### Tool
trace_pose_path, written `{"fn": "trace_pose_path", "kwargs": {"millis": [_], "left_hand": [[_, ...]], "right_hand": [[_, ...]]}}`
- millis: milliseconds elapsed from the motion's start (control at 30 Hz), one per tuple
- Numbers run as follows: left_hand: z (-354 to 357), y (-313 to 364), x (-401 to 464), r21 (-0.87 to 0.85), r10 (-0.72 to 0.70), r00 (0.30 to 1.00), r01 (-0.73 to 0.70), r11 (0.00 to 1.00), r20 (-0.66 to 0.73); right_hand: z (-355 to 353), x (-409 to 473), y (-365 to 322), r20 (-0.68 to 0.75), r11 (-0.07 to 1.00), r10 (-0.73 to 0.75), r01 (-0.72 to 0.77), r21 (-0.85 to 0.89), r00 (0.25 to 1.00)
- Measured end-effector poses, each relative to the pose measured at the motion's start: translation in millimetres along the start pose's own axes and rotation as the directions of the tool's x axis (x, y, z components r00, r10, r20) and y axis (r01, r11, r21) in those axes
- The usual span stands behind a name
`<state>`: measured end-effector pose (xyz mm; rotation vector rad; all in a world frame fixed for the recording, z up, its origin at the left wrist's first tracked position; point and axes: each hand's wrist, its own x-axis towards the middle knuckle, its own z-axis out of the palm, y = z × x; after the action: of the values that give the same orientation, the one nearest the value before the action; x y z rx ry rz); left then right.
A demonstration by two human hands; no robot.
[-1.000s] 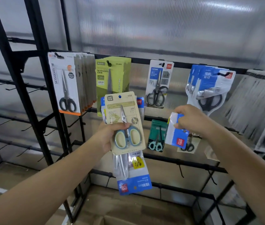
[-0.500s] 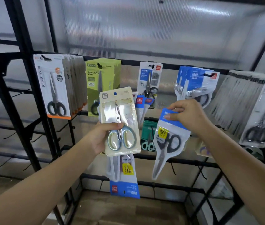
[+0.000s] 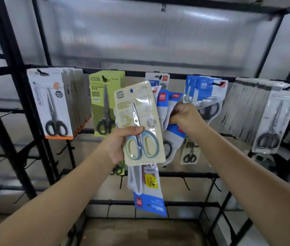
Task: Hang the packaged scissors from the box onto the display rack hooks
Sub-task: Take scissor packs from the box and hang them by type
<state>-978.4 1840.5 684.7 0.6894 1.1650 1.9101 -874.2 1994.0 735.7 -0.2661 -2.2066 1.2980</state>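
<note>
My left hand [image 3: 118, 144] grips a fanned stack of packaged scissors in front of the black display rack [image 3: 158, 73]. The front pack is beige with blue-handled scissors [image 3: 138, 125]; behind it a blue-and-white pack [image 3: 147, 194] hangs upside down, and more blue packs [image 3: 163, 100] stick up. My right hand [image 3: 185, 118] pinches a blue-and-white pack [image 3: 173, 137] beside that stack, just below the top rail. The box is out of view.
The top rail holds hung packs: white-orange ones [image 3: 53, 103] at left, green ones [image 3: 105, 102], blue ones [image 3: 206, 96] and grey-clear ones [image 3: 272, 118] at right. A small pack [image 3: 189, 153] hangs on the lower rail, whose bare hooks [image 3: 187, 183] jut out.
My right hand carried its blue pack up and left, close to the stack in my left hand. The left hand's stack rose slightly. The camera tilted upward.
</note>
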Motion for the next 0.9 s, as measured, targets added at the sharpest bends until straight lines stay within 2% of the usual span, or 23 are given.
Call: {"fn": "trace_pose_path", "kwargs": {"millis": [133, 233, 300, 333, 400, 433, 500, 600, 700, 767, 900], "left_hand": [[-2, 3, -3, 0.009, 0.017, 1.0, -0.017, 1.0, -0.008], [-7, 0, -4, -0.003, 0.016, 0.999, -0.016, 1.0, -0.046], [-11, -4, -5, -0.021, 0.021, 0.997, -0.023, 1.0, -0.076], [-14, -7, -5, -0.043, 0.017, 0.996, -0.021, 0.999, -0.093], [-17, -10, -5, -0.09, -0.005, 0.995, -0.004, 0.996, -0.104], [-17, -11, -4, -0.108, -0.017, 0.995, 0.006, 0.994, -0.1], [-15, -14, -3, -0.133, -0.023, 0.996, 0.011, 0.991, -0.09], [-6, -15, -1, -0.141, -0.02, 0.997, 0.009, 0.99, -0.081], [2, -14, 3, -0.106, -0.023, 0.997, 0.016, 0.994, -0.068], [8, -12, 6, -0.083, -0.032, 0.998, 0.027, 0.996, -0.058], [17, -10, 13, -0.029, -0.013, 0.998, 0.011, 1.0, -0.068]], "right_hand": [[13, -4, 4, -0.064, 0.997, -0.004, 0.009, 0.076, 0.998], [25, -14, 15, -0.128, 0.959, 0.123, -0.084, 0.272, 0.984], [28, -24, 26, -0.183, 0.85, 0.336, -0.214, 0.482, 0.924], [30, -31, 31, -0.157, 0.759, 0.43, -0.262, 0.596, 0.889], [34, -43, 39, -0.034, 0.602, 0.491, -0.311, 0.735, 0.871], [37, -49, 42, -0.002, 0.588, 0.475, -0.316, 0.745, 0.88], [47, -56, 43, -0.067, 0.656, 0.428, -0.259, 0.709, 0.901], [47, -58, 38, -0.329, 0.819, 0.296, -0.061, 0.571, 0.896], [29, -56, 35, -0.497, 0.963, 0.077, 0.064, 0.26, 0.864], [6, -50, 34, -0.579, 0.983, -0.006, 0.112, 0.147, 0.816], [-57, -25, 30, -0.696, 0.993, -0.006, 0.086, 0.08, 0.718]]}}
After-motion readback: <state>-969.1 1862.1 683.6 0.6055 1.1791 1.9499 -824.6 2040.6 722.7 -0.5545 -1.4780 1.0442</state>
